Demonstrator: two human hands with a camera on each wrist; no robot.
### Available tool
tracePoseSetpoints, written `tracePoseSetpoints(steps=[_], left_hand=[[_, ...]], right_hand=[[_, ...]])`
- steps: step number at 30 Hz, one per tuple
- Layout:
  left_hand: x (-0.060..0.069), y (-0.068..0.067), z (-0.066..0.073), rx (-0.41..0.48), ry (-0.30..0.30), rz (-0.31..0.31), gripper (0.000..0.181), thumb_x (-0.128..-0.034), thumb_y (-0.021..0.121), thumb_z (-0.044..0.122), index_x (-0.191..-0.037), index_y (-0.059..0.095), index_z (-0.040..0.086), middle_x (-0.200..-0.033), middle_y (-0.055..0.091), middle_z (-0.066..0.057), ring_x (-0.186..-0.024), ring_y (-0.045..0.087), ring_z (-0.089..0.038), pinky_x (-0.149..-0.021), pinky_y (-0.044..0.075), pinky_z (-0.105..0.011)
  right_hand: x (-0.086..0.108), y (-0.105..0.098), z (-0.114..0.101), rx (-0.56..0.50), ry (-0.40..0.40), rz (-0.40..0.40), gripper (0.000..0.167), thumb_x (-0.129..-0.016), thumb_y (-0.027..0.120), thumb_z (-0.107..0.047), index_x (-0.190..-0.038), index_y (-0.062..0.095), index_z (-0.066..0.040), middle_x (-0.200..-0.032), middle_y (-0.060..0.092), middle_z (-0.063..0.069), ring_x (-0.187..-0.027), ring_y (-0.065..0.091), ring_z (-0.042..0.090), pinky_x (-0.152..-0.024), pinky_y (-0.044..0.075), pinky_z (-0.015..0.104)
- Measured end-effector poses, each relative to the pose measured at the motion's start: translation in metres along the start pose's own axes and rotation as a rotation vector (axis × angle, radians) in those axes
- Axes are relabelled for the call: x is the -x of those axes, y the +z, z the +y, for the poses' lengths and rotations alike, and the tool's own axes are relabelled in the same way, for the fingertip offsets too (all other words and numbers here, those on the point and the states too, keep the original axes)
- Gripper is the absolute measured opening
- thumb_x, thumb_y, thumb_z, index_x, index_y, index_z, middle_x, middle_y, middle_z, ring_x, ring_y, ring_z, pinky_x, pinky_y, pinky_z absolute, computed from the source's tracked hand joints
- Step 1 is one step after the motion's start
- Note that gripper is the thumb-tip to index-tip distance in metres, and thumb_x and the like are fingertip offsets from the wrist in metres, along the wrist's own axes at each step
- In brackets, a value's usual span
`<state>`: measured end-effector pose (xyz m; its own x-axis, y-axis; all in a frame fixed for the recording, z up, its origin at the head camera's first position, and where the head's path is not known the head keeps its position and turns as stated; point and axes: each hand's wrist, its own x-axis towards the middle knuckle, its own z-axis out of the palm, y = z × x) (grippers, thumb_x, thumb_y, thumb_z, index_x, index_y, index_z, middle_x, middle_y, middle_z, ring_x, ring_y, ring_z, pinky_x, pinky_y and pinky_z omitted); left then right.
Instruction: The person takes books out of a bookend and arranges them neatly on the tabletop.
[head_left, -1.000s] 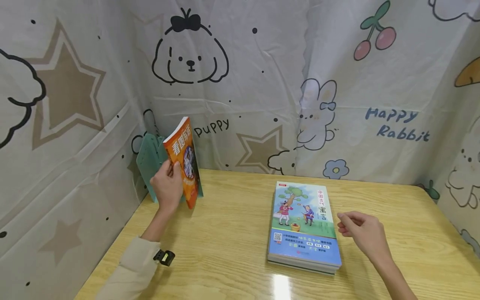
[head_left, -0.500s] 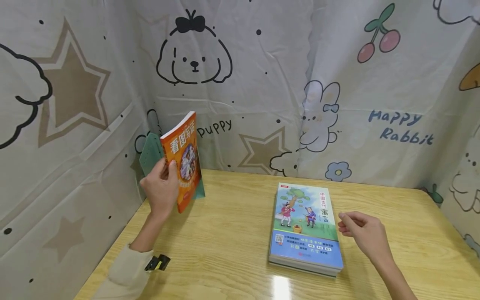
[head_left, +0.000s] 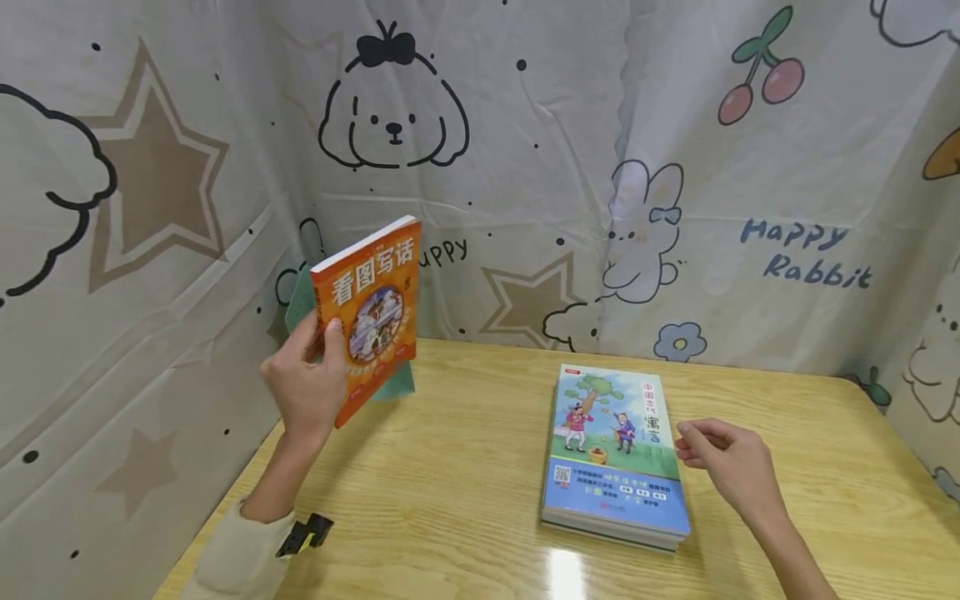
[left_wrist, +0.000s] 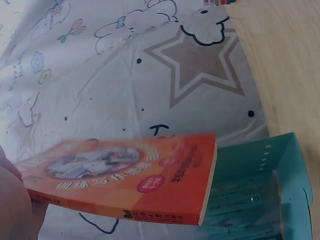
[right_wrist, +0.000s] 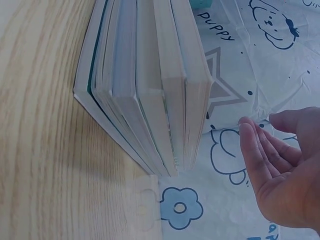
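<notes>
My left hand (head_left: pixel 306 379) pinches an orange book (head_left: pixel 378 333) by its spine side, thumb on the front cover. The book stands upright and angled in the air, in front of a teal book holder (head_left: pixel 393 385) that it mostly hides. In the left wrist view the orange book (left_wrist: pixel 125 180) lies beside the teal holder (left_wrist: pixel 300 185), whose slotted inside shows. A stack of several books (head_left: pixel 617 454) lies flat on the table, a blue and green picture cover on top. Just right of it hovers my right hand (head_left: pixel 727 462), fingers loosely bent and holding nothing.
The light wooden table (head_left: pixel 465 467) is bordered at the back and sides by a white patterned cloth (head_left: pixel 517 167). The page edges of the stacked books (right_wrist: pixel 150 90) face the right wrist camera.
My left hand has brought the orange book leftward and nearer, away from the teal holder, turning its cover more to face me. My right hand stays beside the stack.
</notes>
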<state>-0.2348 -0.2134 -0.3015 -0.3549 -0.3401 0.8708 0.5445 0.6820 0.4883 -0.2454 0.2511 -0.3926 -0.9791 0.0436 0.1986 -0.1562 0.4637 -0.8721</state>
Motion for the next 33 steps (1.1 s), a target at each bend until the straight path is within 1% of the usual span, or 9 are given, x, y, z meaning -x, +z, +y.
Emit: tracePoseSetpoints(steps=[4,8,11,15,19,23,26,30,33], left_hand=[[-0.001,0.0,0.011,0.02,-0.016,-0.021,0.024,-0.0913,0.066,-0.007,-0.114,0.07,-0.01,-0.095,0.072,-0.025,-0.075,0.071,-0.041,-0.069,0.047,-0.005],[0.001,0.002,0.023,0.075,-0.046,-0.067,0.025,-0.093,0.067,-0.002,-0.117,0.071,-0.006,-0.097,0.073,-0.022,-0.08,0.073,-0.033,-0.071,0.051,-0.009],[0.003,0.004,0.03,0.11,-0.074,-0.101,0.025,-0.0946,0.066,0.001,-0.119,0.071,-0.005,-0.099,0.074,-0.019,-0.083,0.073,-0.019,-0.072,0.052,-0.012],[0.008,0.006,0.037,0.212,-0.141,-0.186,0.028,-0.0966,0.065,0.003,-0.123,0.068,-0.006,-0.104,0.073,-0.019,-0.086,0.07,-0.002,-0.073,0.055,-0.016],[0.014,0.012,0.043,0.338,-0.197,-0.282,0.028,-0.0974,0.063,0.001,-0.124,0.066,-0.008,-0.104,0.072,-0.022,-0.083,0.071,-0.004,-0.072,0.057,-0.021],[0.02,0.019,0.05,0.409,-0.212,-0.351,0.027,-0.0969,0.063,-0.001,-0.123,0.066,-0.009,-0.104,0.071,-0.023,-0.083,0.071,-0.008,-0.071,0.058,-0.025],[0.025,0.024,0.057,0.444,-0.223,-0.379,0.027,-0.0963,0.062,-0.003,-0.123,0.065,-0.011,-0.105,0.071,-0.024,-0.085,0.071,-0.009,-0.073,0.058,-0.026],[0.028,0.028,0.067,0.49,-0.226,-0.408,0.028,-0.0959,0.061,-0.005,-0.123,0.065,-0.012,-0.106,0.07,-0.025,-0.089,0.071,-0.01,-0.077,0.058,-0.026],[0.029,0.031,0.073,0.516,-0.226,-0.449,0.029,-0.096,0.062,-0.005,-0.124,0.064,-0.011,-0.106,0.071,-0.023,-0.089,0.071,-0.013,-0.077,0.058,-0.028]], right_hand=[[0.001,-0.001,0.0,-0.005,-0.003,-0.003,0.042,-0.1,0.064,-0.029,-0.112,0.068,0.011,-0.089,0.073,0.017,-0.076,0.072,0.023,-0.068,0.059,0.029],[0.002,-0.001,-0.001,-0.006,-0.011,-0.021,0.041,-0.1,0.064,-0.026,-0.115,0.066,0.012,-0.093,0.073,0.019,-0.077,0.072,0.019,-0.068,0.059,0.025],[0.003,-0.001,-0.003,-0.006,-0.021,-0.04,0.043,-0.099,0.066,-0.026,-0.119,0.065,0.011,-0.099,0.072,0.021,-0.079,0.072,0.015,-0.069,0.058,0.023],[0.005,0.0,-0.006,-0.013,-0.052,-0.064,0.043,-0.098,0.067,-0.025,-0.123,0.063,0.01,-0.104,0.072,0.022,-0.084,0.072,0.013,-0.07,0.057,0.021],[0.009,0.005,-0.012,-0.034,-0.12,-0.075,0.038,-0.097,0.068,-0.02,-0.124,0.064,0.008,-0.106,0.072,0.02,-0.089,0.072,0.013,-0.073,0.055,0.018],[0.011,0.012,-0.021,-0.074,-0.201,-0.083,0.032,-0.096,0.069,-0.015,-0.122,0.066,0.005,-0.109,0.071,0.021,-0.092,0.069,0.006,-0.077,0.054,0.016],[0.011,0.018,-0.029,-0.097,-0.25,-0.103,0.03,-0.097,0.068,-0.013,-0.121,0.067,0.005,-0.11,0.07,0.022,-0.094,0.067,0.002,-0.078,0.054,0.017],[0.009,0.027,-0.037,-0.151,-0.303,-0.147,0.03,-0.096,0.067,-0.008,-0.122,0.065,0.006,-0.112,0.069,0.023,-0.097,0.069,0.006,-0.08,0.055,0.019],[0.01,0.032,-0.042,-0.195,-0.331,-0.17,0.032,-0.095,0.068,-0.005,-0.125,0.063,0.008,-0.113,0.069,0.023,-0.099,0.069,0.008,-0.081,0.055,0.022]])
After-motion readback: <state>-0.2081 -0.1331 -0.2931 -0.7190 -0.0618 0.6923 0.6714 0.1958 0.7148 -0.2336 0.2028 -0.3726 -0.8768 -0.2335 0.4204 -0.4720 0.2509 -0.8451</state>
